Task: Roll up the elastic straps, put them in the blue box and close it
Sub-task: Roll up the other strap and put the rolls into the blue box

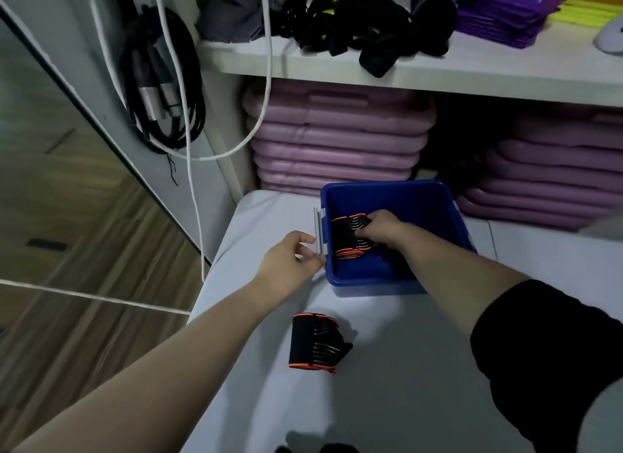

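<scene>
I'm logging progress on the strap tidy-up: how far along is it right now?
Done: one strap is rolled and waits on the white surface as the rolled strap. In hand: the right hand is setting another strap roll inside the blue box, while the left hand steadies the box's side latch. Left: box the waiting roll and close the box; no lid is in view.

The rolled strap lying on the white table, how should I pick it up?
Come down from above and pinch the rolled strap across its fat black middle, between the two orange edges. It lies on its side on the table with nothing touching it.
</scene>
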